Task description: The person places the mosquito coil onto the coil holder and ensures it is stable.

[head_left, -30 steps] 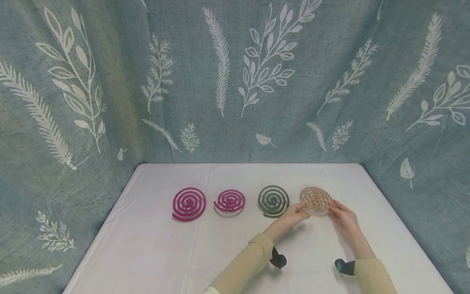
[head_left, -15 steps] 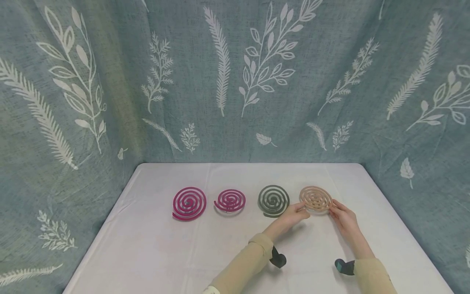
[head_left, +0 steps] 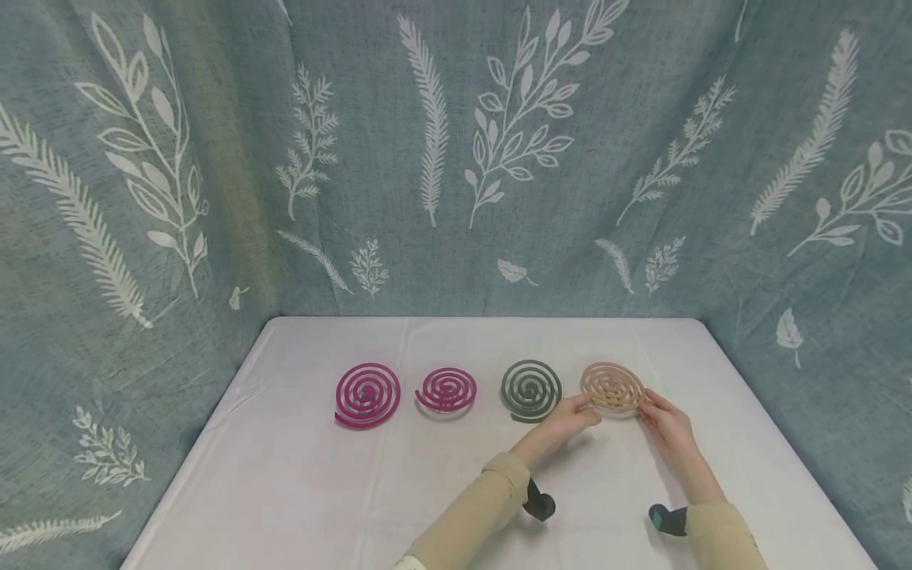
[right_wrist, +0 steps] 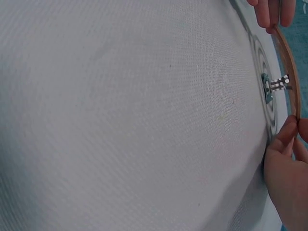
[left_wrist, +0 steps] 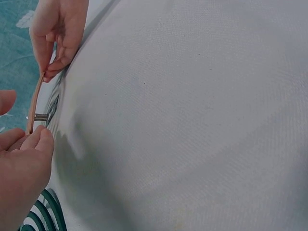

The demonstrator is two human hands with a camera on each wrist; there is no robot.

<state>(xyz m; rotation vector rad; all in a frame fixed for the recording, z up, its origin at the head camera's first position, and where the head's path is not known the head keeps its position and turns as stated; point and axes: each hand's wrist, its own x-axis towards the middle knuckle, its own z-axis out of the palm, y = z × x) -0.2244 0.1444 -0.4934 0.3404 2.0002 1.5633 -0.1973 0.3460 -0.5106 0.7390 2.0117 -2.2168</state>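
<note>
A tan mosquito coil (head_left: pixel 613 386) is pinched at its edges by both hands, raised above the white cloth. My left hand (head_left: pixel 566 419) grips its left side, and my right hand (head_left: pixel 668 427) grips its right side. Edge-on in the left wrist view, the coil (left_wrist: pixel 34 103) has a small metal stand (left_wrist: pixel 41 117) close beneath it. The right wrist view shows that metal stand (right_wrist: pixel 279 84) between the coil (right_wrist: pixel 288 60) and the cloth. Whether the stand is fixed to the coil cannot be made out. Just left of my left hand is a dark green coil (head_left: pixel 530 389).
Two magenta coils stand further left in the same row, one larger (head_left: pixel 366 396) and one tilted, with a shadow under it (head_left: pixel 446 389). The white-covered table (head_left: pixel 285 475) ends at a blue-green leaf-patterned curtain (head_left: pixel 456 269). Dark wrist devices (head_left: pixel 539 503) jut from both sleeves.
</note>
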